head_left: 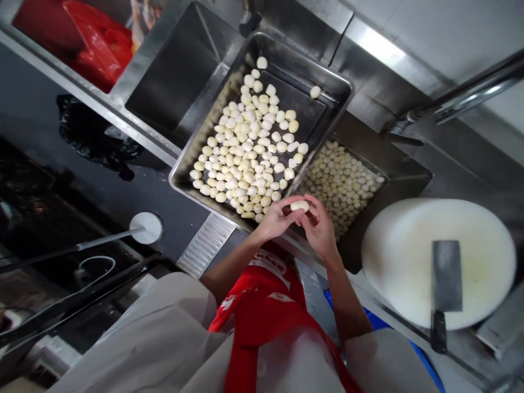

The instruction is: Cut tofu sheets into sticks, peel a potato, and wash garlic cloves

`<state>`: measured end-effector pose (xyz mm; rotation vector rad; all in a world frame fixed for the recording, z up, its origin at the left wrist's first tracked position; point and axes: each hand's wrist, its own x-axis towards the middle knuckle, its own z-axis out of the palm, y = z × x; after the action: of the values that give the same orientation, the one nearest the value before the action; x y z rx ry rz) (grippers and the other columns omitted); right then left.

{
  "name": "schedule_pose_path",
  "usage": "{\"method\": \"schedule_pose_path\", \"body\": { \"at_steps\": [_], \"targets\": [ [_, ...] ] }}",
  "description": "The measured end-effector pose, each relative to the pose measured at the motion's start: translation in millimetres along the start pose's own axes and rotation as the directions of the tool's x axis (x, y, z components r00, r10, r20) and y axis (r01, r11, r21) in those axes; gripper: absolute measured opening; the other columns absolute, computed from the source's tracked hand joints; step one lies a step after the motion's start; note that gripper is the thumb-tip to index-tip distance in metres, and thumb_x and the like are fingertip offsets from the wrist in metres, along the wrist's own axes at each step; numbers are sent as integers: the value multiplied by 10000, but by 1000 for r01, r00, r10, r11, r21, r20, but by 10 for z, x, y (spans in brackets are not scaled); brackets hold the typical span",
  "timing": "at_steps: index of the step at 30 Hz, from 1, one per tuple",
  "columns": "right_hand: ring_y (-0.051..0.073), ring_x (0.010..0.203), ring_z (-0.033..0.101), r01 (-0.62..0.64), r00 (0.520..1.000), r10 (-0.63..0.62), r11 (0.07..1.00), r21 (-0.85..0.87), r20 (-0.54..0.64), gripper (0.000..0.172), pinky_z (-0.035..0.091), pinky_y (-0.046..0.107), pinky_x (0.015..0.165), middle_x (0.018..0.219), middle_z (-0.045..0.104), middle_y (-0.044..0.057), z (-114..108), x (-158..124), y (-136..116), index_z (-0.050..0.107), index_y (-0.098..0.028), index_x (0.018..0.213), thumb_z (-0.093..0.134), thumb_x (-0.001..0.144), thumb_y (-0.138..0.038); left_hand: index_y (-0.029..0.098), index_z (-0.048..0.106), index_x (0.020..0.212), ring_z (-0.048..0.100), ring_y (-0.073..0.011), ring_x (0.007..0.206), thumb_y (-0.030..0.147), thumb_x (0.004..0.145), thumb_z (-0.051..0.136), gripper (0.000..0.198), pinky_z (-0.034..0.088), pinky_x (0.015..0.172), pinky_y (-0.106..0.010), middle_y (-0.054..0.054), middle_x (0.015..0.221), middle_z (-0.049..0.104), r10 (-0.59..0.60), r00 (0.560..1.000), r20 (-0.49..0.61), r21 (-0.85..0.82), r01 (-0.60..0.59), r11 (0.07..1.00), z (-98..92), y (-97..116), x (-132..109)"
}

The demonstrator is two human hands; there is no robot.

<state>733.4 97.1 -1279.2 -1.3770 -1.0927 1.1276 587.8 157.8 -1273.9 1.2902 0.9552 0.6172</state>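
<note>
Both my hands meet over the front edge of the sink, between a steel tray [313,117] and a water-filled basin. My left hand [276,219] has its fingers curled around a small pale peeled potato [299,206], thumb pressed on its near side. Against the other side of the same potato, my right hand [320,226] is closed too, fingertips bent inward. Many similar peeled potatoes [245,153] lie heaped in the tray, mostly toward its near left part. More potatoes [344,169] sit under water in the right basin.
A steel basin [172,82] lies left of the tray, and a red plastic bag [108,46] beyond it. On the right, a cleaver [447,275] rests on a round white chopping board [393,245]. A metal pipe [462,98] slants above the right basin.
</note>
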Motion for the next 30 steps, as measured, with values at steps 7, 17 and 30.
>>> {"method": "schedule_pose_path", "body": {
  "at_steps": [7, 17, 30],
  "targets": [
    [339, 1337, 511, -516, 677, -16, 703, -490, -736, 597, 437, 566, 1123, 1481, 524, 192, -1658, -1290, 659, 432, -189, 1507, 478, 933, -345, 187, 715, 1239, 702, -231, 1062, 272, 914, 687, 337, 599, 907, -354, -110, 1247, 716, 157, 952, 262, 184, -209, 960, 1370, -265, 606],
    [411, 1270, 452, -911, 385, 198, 238, -337, -901, 666, 421, 602, 1022, 1411, 481, 234, -2858, -2297, 1527, 387, -167, 1552, 465, 918, -354, 134, 675, 1201, 527, -279, 1273, 19, 898, 565, 342, 418, 1159, -434, -151, 1300, 635, 336, 680, 652, 411, -689, 597, 3239, -792, 1058],
    [279, 877, 656, -781, 587, 229, 416, -467, -777, 531, 484, 379, 844, 1068, 701, 172, -3175, -2485, 1192, 482, -132, 1440, 524, 927, -266, 190, 718, 1008, 588, -213, 1161, 299, 1016, 545, 205, 476, 1093, -373, -132, 1186, 629, 376, 734, 566, 397, -642, 656, 3089, -922, 965]
  ]
}}
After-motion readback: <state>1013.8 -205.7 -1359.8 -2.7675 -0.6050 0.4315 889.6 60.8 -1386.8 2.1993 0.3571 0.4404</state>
